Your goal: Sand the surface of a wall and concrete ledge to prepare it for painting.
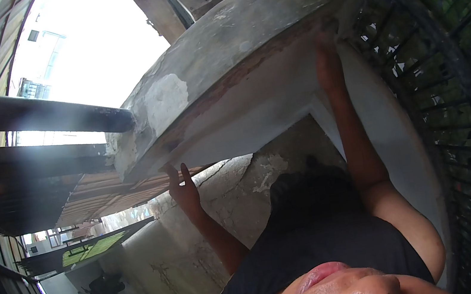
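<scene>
A long grey concrete ledge (242, 22) with a white-painted face (254, 108) runs across the upper middle, its edge worn to bare reddish material. My left hand (184, 187) is at the ledge's lower left edge, fingers apart and tips against or very near it; no held object shows. My right hand (327, 44) reaches up to the ledge's far right end. There the fingers are dark and blurred, so their grip cannot be made out. Both arms stretch forward from a dark sleeveless top (320, 237).
Black metal railing (466, 72) curves along the right, with greenery behind it. A dark pipe (50, 113) meets the ledge at left. Below it is a brown slatted surface (115, 191). A cracked, peeling wall (185, 262) lies beneath, and a green mat (96, 248) is farther left.
</scene>
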Motion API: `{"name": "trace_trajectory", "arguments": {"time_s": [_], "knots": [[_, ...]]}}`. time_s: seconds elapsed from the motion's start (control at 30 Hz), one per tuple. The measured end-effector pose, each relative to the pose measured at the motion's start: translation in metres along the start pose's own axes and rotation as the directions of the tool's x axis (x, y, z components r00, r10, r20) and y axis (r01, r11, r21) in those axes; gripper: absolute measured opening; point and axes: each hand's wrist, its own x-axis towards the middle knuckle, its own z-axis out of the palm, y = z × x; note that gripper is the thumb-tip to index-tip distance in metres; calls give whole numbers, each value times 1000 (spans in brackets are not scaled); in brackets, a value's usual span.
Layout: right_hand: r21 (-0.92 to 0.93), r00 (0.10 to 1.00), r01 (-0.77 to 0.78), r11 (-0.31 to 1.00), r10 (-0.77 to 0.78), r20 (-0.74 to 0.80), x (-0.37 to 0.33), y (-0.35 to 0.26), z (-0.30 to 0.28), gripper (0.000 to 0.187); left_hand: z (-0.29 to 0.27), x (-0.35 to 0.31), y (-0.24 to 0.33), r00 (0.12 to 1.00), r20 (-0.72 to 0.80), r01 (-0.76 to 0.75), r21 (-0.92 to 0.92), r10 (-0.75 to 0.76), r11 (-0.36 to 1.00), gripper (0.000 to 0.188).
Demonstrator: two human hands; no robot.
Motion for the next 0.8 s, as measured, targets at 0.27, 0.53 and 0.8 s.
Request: {"name": "trace_trajectory", "arguments": {"time_s": [0.27, 0.53, 0.8], "knots": [[-1, 989, -147, 989, 147, 7, 3, -56, 0, 48, -2, -1, 11, 999, 19, 38, 7, -38, 999, 62], [76, 956, -217, 973, 196, 220, 17, -109, -41, 58, 5, -4, 5, 999, -26, 32, -82, -34, 996, 64], [58, 998, 42, 997, -39, -49, 22, -120, -42, 55, 0, 7, 0, 1000, 22, 22, 13, -22, 1000, 62]]}}
